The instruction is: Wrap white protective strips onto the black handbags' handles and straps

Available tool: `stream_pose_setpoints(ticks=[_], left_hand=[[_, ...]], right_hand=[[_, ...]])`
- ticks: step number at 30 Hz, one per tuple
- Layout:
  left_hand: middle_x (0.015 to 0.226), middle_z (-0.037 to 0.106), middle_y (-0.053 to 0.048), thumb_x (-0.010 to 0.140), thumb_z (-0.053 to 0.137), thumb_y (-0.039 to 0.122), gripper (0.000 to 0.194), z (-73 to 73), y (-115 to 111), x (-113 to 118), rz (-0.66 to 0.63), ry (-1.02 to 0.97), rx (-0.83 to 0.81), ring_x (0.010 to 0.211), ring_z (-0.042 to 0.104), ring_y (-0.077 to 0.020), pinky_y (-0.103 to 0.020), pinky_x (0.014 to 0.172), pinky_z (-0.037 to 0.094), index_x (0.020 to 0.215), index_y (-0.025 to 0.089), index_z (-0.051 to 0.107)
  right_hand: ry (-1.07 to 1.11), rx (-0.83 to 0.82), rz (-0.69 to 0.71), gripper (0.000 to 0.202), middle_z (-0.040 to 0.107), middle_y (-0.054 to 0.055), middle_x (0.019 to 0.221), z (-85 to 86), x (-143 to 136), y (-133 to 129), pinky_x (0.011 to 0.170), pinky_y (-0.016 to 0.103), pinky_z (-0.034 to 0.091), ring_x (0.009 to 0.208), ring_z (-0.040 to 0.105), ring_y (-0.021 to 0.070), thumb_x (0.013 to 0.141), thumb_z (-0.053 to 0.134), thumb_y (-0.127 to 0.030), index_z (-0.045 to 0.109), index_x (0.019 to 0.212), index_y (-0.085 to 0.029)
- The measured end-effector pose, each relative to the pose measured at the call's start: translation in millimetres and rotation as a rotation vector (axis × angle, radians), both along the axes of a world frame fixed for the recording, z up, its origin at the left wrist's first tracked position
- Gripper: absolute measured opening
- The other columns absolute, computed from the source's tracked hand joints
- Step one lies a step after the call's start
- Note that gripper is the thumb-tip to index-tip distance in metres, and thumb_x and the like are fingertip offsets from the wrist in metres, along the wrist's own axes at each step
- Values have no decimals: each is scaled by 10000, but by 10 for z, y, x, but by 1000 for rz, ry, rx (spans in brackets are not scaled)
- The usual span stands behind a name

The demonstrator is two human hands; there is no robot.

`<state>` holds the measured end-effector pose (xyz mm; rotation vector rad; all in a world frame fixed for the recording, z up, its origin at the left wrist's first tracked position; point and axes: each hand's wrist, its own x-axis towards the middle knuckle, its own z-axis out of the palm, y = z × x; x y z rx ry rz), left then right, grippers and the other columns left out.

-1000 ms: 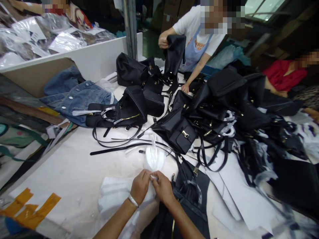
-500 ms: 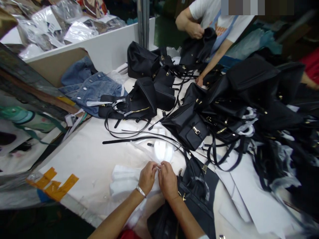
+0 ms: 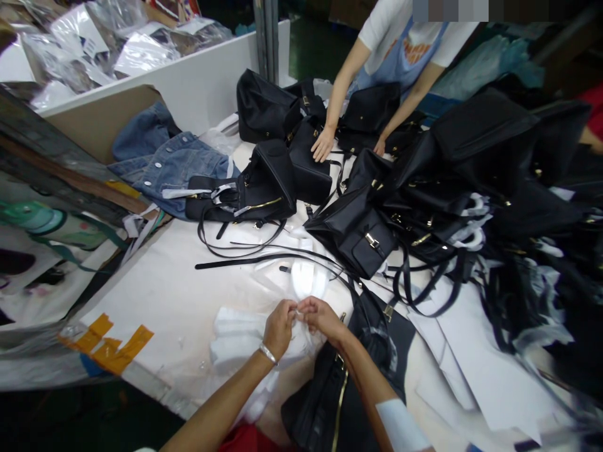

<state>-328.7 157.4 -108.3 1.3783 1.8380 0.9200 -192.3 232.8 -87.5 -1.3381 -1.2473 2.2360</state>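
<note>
My left hand point(image 3: 279, 328), with a bracelet at the wrist, has its fingers pinched together on thin clear plastic that looks like a plastic bag point(image 3: 267, 280). Close against it, my right hand point(image 3: 322, 317) pinches the same plastic, its fingertips nearly touching the left ones. White foam-like pieces point(image 3: 308, 279) show just beyond my fingers. More white padded pieces point(image 3: 235, 339) lie to the left, under clear film. Beneath my right forearm rests a black backpack point(image 3: 316, 402) with a gold zip. The exact grip is partly hidden by my fingers.
Several black bags point(image 3: 351, 235) with loose straps spread across the table point(image 3: 155, 295). A denim garment point(image 3: 174, 160) lies at left, near a metal post point(image 3: 267, 41). White sheets point(image 3: 480, 358) are on the right. Across the table a co-worker's hand point(image 3: 323, 144) rests on a bag.
My right hand has turned, its forearm swinging outward to the right, while both hands stay pinched on the plastic. The co-worker has lowered one hand from a raised bag onto another bag.
</note>
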Motion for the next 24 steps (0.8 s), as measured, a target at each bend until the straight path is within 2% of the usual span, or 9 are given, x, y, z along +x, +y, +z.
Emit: stream_pose_setpoints(ticks=[2, 4, 9, 14, 17, 24], left_hand=[[865, 584, -32, 871, 411, 216, 122, 32, -21, 3, 46, -13, -11, 827, 565, -174, -311, 753, 452, 923, 196, 519], [832, 574, -26, 873, 420, 239, 115, 93, -54, 12, 80, -3, -19, 797, 558, -166, -301, 737, 446, 869, 194, 526], [781, 590, -15, 886, 411, 328, 237, 232, -106, 41, 80, -33, -99, 756, 553, -153, -279, 701, 424, 795, 194, 584], [628, 564, 27, 780, 564, 347, 195, 143, -43, 16, 81, -152, -269, 596, 514, -125, -241, 575, 380, 698, 171, 580], [613, 543, 38, 777, 558, 298, 154, 105, -34, -2, 48, -173, -246, 584, 510, -120, -236, 570, 377, 688, 173, 554], [787, 563, -25, 883, 404, 256, 173, 257, -116, 22, -137, 257, -52, 737, 542, -165, -277, 661, 398, 793, 204, 543]], right_hand=[[95, -94, 7, 336, 571, -40, 711, -9, 48, 41, 391, 166, 324, 410, 380, 28, 616, 697, -272, 550, 901, -170], [136, -119, -35, 338, 566, -44, 694, -34, 75, 24, 401, 168, 325, 403, 358, 20, 616, 698, -274, 548, 900, -168], [147, -18, -195, 229, 498, -83, 580, -134, 42, -161, 415, 178, 311, 392, 361, 35, 640, 638, -249, 547, 837, -179], [54, 91, -211, 207, 505, -75, 588, -154, 1, -254, 429, 187, 300, 411, 375, 47, 675, 619, -311, 559, 825, -182], [3, 181, -162, 217, 546, -54, 623, -109, 18, -252, 476, 203, 348, 454, 424, 65, 726, 589, -342, 576, 871, -181], [-104, 384, -26, 228, 644, -2, 753, 26, 91, -290, 693, 283, 480, 645, 587, 129, 826, 475, -271, 584, 1010, -193]])
